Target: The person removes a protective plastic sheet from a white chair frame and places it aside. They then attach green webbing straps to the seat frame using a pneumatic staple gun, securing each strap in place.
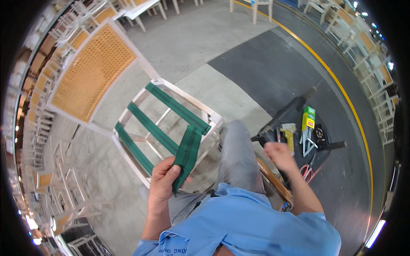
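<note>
My left hand (162, 179) is closed on the loose end of a dark green webbing strap (188, 149), thumb on top. The strap rises from the near right corner of a pale wooden chair frame (215, 119). Further green webbing straps (158, 128) run across the open seat, and a woven cane back (94, 70) stands at the far left. My right hand (279, 155) is over the near edge of a black tool surface (292, 109), to the right of my knee. Motion smears its fingers, so whether it holds anything is unclear.
On the black surface lie a green-and-yellow box (308, 117), a yellowish tool or packet (289, 138), and red-handled scissors (306, 171). A brown wooden bar (273, 179) is beside my thigh. Several chairs (358, 38) line both sides; a yellow floor line (337, 81) curves along the right.
</note>
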The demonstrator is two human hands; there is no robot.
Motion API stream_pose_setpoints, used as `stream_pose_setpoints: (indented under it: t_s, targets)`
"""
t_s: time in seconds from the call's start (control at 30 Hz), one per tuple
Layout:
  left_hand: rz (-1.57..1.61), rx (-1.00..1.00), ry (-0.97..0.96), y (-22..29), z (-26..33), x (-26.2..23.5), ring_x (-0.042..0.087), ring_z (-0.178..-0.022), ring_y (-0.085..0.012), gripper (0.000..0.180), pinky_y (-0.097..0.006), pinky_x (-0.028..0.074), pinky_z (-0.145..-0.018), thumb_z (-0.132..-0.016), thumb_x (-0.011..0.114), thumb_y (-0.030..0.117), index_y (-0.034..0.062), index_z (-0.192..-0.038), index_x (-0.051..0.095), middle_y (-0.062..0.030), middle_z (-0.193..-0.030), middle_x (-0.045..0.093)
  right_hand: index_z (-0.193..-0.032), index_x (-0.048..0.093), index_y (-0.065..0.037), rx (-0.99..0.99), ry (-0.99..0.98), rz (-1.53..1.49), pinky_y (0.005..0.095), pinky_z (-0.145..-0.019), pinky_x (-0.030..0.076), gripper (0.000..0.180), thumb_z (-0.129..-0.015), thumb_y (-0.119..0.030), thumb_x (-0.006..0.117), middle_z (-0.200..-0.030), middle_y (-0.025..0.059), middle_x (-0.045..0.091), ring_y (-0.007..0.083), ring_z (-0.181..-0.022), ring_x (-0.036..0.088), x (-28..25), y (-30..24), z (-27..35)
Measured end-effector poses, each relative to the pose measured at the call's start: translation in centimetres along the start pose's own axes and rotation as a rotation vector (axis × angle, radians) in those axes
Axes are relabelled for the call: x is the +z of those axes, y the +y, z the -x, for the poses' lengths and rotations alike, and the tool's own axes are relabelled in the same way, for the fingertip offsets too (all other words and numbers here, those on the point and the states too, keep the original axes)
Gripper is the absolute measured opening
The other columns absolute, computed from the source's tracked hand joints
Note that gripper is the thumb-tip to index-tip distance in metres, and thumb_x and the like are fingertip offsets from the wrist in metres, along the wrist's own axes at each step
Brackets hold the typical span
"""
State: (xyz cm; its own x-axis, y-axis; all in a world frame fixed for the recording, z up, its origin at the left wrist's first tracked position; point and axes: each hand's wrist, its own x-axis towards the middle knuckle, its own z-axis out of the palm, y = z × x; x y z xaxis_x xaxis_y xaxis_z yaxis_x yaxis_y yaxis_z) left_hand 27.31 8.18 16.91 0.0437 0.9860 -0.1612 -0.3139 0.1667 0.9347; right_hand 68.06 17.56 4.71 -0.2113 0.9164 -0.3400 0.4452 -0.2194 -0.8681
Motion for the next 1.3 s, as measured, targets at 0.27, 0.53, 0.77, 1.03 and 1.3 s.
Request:
stream_pose_setpoints:
  t_s: [0.27, 0.53, 0.77, 1.03, 1.3]
  targets:
    - [-0.085, -0.144, 0.098, -0.4, 4.8, -1.2, 0.07, -0.079, -0.0135, 0.028, -0.027, 0.056, -0.07, -0.104, 0.062, 0.01, -0.0056, -0.127, 0.066, -0.0064, -0.096, 0.071, -0.111, 0.069, -0.006, 0.444, -0.525, -1.354, 0.0327, -0.069, 0.054, 0.047, -0.108, -0.05, 0.052, -0.089, 0.0066, 0.073, 0.018, -0.077, 0.067, 19.4, -14.1, -4.8]
    - [0.009, -0.403, 0.304, -5.7, 11.3, -8.2, 0.06, -0.073, -0.0063, 0.022, -0.024, 0.048, -0.064, -0.098, 0.07, 0.011, 0.0027, -0.118, 0.069, 0.0001, -0.093, 0.07, -0.098, 0.065, -0.01, 0.135, -0.397, -0.995, 0.0296, -0.055, 0.05, 0.015, -0.103, -0.024, 0.068, -0.081, 0.0016, 0.068, 0.0128, -0.062, 0.062, 21.8, -14.0, -8.7]
    - [0.548, -0.196, 0.613, -7.2, 8.9, -7.3, 0.065, -0.076, -0.0136, 0.011, -0.032, 0.054, -0.071, -0.101, 0.069, 0.014, 0.0072, -0.109, 0.066, -0.0031, -0.089, 0.071, -0.095, 0.064, -0.009, 0.073, -0.307, -0.968, 0.0281, -0.051, 0.049, 0.024, -0.104, -0.03, 0.068, -0.071, 0.0007, 0.065, 0.0122, -0.057, 0.061, 21.5, -14.8, -10.4]
    - [0.329, -0.02, 0.784, -10.5, 8.2, -9.7, 0.07, -0.071, -0.0185, 0.015, -0.031, 0.057, -0.061, -0.106, 0.06, 0.013, -0.0012, -0.109, 0.063, -0.011, -0.093, 0.072, -0.09, 0.067, -0.005, -0.123, -0.146, -0.596, 0.0291, -0.05, 0.043, 0.033, -0.105, -0.035, 0.066, -0.07, 0.0025, 0.065, 0.012, -0.052, 0.056, 21.0, -14.8, -12.4]
    - [-0.271, -0.035, 1.132, -9.6, 7.4, -17.7, 0.056, -0.055, -0.0104, 0.02, -0.027, 0.043, -0.049, -0.104, 0.062, 0.016, -0.0009, -0.094, 0.068, -0.0032, -0.067, 0.063, -0.087, 0.068, 0.002, -0.335, 0.297, 0.278, 0.0405, -0.068, 0.046, 0.034, -0.1, -0.029, 0.068, -0.073, 0.0157, 0.063, 0.0275, -0.07, 0.063, 16.5, -14.6, -20.0]
